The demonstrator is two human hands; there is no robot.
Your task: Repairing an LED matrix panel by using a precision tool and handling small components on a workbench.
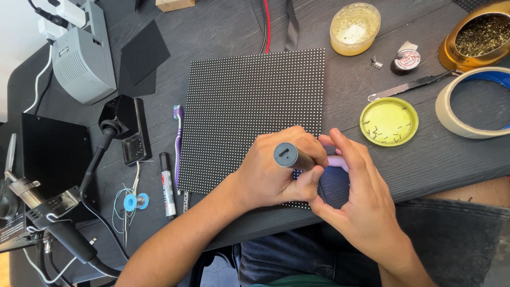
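One dotted black panel (255,106) lies on the tabletop (435,159). At its lower right corner, the left hand (276,172) clamps one grey pen-shaped tool (294,157); the right hand (361,196) curls beside it, fingers loosely apart. Right of the panel: one yellow lid (389,121).

You have one view only, from the camera on your head, looking steeply down at the desk (425,159) from above its near edge. It sits close: your forearms enter from the bottom of the frame and your left hand (276,172) and right hand (361,196) fill the lower middle, over the near corner of the dotted panel (249,101). Your lap shows below the desk edge. The far side of the desk runs along the top of the frame, cutting off the jar (355,27) there; the left edge takes in the grey box (82,58), the right edge crops the tape roll (467,106). No second view shares any of this
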